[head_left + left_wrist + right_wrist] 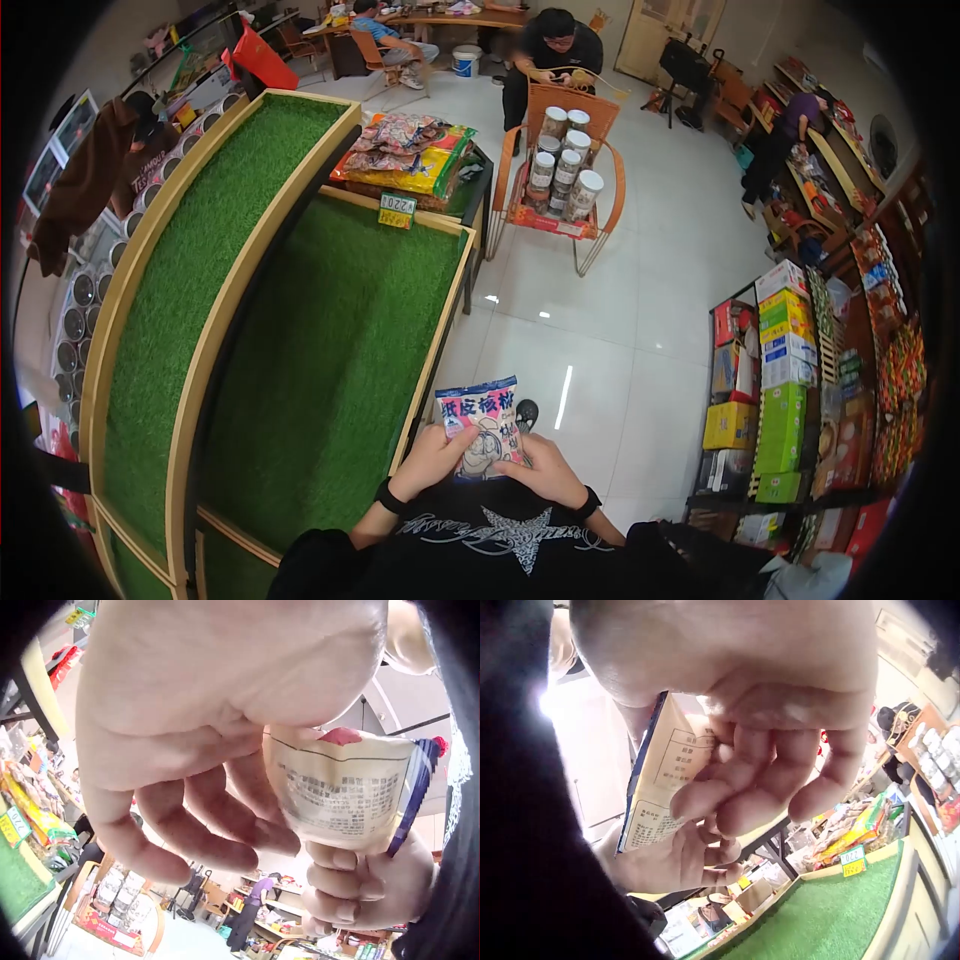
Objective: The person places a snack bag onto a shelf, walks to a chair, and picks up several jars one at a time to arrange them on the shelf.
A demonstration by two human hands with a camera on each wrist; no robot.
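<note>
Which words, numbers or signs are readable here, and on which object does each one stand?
"纸皮核桃": front of the snack bag.
Snack bag's back: printing too small and blurred.
Green-and-yellow tag: digits unclear.
Black shirt: stylised lettering, unreadable.
Shelf boxes: too small.

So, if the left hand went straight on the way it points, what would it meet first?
The packet, which the left hand grips at one side; depth makes anything beyond it hard to judge.

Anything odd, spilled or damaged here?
One mild oddity: lidded jars are grouped on a chair rather than shelved. I see no spill or damage; the packet in the left hand and right hand looks intact where visible.
</note>
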